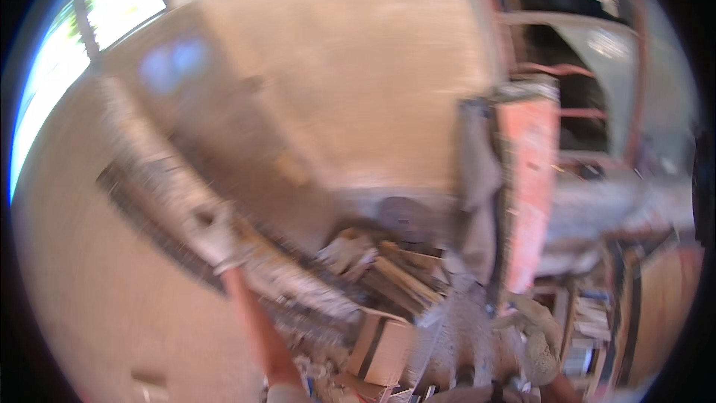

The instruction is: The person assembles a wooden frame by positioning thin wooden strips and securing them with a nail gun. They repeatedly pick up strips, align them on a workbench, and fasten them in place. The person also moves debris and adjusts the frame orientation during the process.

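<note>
My left hand (212, 239), in a pale work glove, reaches out to the left against a long, rough, whitish ledge (287, 272). A small dark spot shows at the glove; whether it is a held thing I cannot make out. Motion blur smears the fingers. At the lower right is my right hand (541, 354), in a dusty grey glove, close to the lower end of an upright orange-red panel (528, 194). Its fingers do not show clearly, and any hold is hidden. A grey-brown cloth (479, 186) hangs beside the panel.
An open cardboard box (379, 347) stands below the ledge. Wooden pieces (403, 280) and a grey round disc (406, 218) lie against the tan wall (358, 67). A reddish metal frame (556, 69) rises at the right, above a shelf of stacked items (589, 321). Windows (123, 0) are at upper left.
</note>
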A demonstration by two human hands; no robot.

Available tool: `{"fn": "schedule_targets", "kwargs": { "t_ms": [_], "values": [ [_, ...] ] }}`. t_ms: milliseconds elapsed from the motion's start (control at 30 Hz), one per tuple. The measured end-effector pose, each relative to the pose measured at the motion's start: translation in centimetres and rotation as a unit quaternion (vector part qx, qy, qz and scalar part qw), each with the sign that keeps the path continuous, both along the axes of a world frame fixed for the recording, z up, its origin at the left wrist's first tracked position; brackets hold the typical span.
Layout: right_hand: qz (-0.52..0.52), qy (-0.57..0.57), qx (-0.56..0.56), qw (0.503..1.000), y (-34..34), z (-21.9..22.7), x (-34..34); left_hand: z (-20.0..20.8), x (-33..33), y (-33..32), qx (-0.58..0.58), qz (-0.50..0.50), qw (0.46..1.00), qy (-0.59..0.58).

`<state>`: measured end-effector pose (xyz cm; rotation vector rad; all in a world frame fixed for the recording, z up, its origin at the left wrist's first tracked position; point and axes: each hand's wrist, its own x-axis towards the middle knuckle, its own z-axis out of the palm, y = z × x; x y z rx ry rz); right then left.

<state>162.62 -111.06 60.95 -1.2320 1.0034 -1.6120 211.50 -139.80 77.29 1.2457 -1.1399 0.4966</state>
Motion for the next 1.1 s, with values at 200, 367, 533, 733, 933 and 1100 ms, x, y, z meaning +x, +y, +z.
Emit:
{"fn": "schedule_targets", "kwargs": {
  "t_ms": [200,367,533,733,933,1100],
  "values": [
    [0.199,-0.233,-0.253,0.918,3.6,9.6,-0.4,6.6,-17.7,8.9,-0.006,-0.11,0.986,-0.125],
    [0.044,-0.416,-0.33,0.846,8.6,13.9,-1.2,-0.7,-33.6,9.7,0.084,-0.416,0.897,-0.127],
    [-0.023,-0.336,-0.559,0.757,9.5,10.2,-2.8,-9.6,-48.3,14.0,0.237,-0.628,0.726,-0.15],
    [-0.436,0.023,-0.095,0.895,13.7,-2.6,-10.7,-16.0,-59.0,21.3,0.386,-0.709,0.572,-0.145],
    [-0.352,-0.199,0.233,0.884,11.6,-15.7,-11.8,-26.7,-67.1,28.0,0.315,-0.756,0.508,-0.266],
    [-0.526,-0.32,0.128,0.777,12.5,-27.4,-18.8,-35.7,-51.6,26.1,0.427,-0.678,0.406,-0.44]
  ]
}}
